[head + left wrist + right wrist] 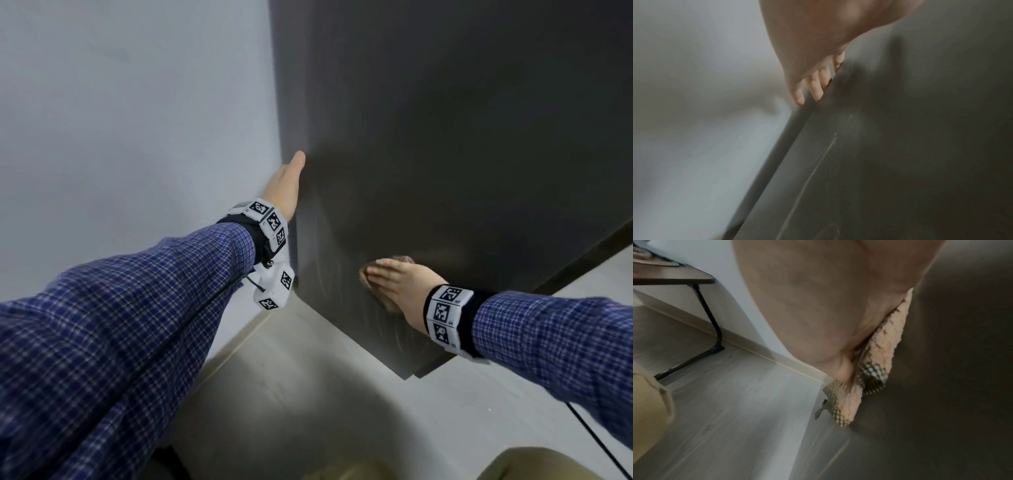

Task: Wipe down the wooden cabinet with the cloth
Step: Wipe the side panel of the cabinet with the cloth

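Observation:
The dark wooden cabinet point(445, 137) fills the upper right of the head view. My right hand point(394, 274) lies flat, low on its front face, with straight fingers pressing a peach cloth point(363, 281) against the wood. In the right wrist view the cloth point(888, 345) shows a checked border beneath my palm point(818, 305). My left hand point(287, 181) rests higher up along the cabinet's left edge. In the left wrist view its fingers point(817, 91) reach straight past that edge onto the cabinet's side point(920, 146). It holds nothing.
A white wall point(137, 120) meets the cabinet on the left. Pale floor point(308, 394) lies below, with a black cable point(596, 442) at the right. A table point(674, 279) on a black leg point(713, 321) stands along the wall.

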Demonstrator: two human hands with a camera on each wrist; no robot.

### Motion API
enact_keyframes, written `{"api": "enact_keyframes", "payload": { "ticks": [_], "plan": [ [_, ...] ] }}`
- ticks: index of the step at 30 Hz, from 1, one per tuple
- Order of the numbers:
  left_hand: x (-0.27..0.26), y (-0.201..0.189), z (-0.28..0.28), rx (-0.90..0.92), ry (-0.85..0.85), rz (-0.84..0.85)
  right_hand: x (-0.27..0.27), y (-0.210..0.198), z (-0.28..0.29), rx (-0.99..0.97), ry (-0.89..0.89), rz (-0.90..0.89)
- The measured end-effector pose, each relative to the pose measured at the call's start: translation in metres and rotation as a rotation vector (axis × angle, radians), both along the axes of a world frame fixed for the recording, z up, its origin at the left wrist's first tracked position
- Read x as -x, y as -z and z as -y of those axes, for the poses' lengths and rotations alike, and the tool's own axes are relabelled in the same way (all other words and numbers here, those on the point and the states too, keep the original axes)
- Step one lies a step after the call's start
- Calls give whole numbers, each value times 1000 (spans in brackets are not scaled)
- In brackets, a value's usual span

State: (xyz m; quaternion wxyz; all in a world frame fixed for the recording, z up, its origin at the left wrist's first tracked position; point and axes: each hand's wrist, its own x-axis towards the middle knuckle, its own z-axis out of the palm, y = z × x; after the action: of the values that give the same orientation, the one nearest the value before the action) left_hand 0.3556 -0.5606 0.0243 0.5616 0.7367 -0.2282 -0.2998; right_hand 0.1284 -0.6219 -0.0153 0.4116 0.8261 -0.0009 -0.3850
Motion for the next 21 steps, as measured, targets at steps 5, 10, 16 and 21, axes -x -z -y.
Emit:
{"api": "enact_keyframes", "payload": {
  "ticks": [5,10,16,21],
  "plan": [
    [-11,0,-3,2,3,-130,-90,-40,-2,54,-84,420],
    [-23,13,0,22,-21,-140,-135,-40,-5,88,-62,566],
    [-26,65,13,-7,-14,-156,-145,62,4,-15,-127,367],
    [-14,70,3,6,16,-100,-99,170,11,-190,44,124]
  ]
}}
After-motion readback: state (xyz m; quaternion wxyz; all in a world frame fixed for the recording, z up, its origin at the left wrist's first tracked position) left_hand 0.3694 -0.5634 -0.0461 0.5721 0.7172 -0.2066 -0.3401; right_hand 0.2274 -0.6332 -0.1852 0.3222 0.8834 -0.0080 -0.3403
